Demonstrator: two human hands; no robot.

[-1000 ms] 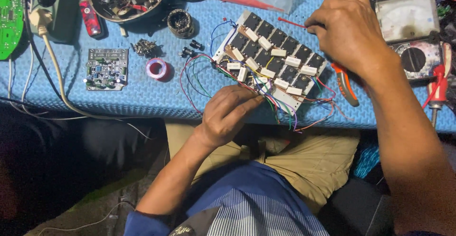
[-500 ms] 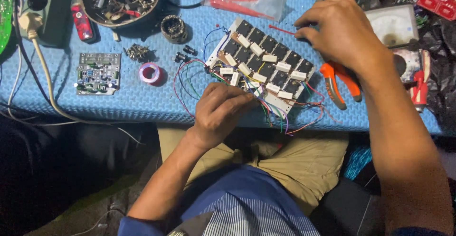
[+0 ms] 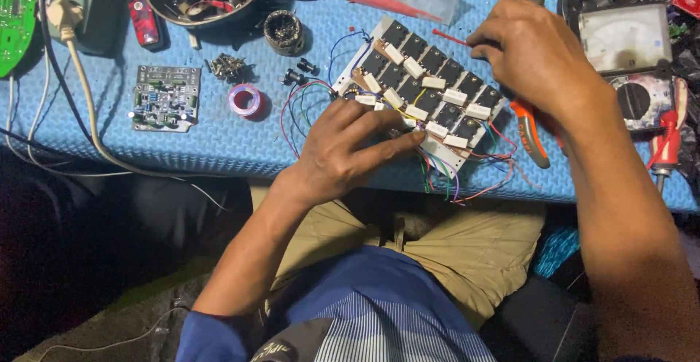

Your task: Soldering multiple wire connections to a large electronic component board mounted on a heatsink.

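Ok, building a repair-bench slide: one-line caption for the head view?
Left hand steadies a board of black components on a blue mat while the right hand holds a red-tipped probe.

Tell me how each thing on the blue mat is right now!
White circuit board with black blocks: flat, pressed by left hand.
Thin red probe: pinched in right hand, tip on board.
Orange-handled pliers: lying unheld.
Pink solder spool: lying flat.
Round bowl: full of parts.

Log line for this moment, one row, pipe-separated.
left hand: fingers on relay board near edge, by coloured wires | right hand: red probe at board's far edge | orange pliers on blue mat
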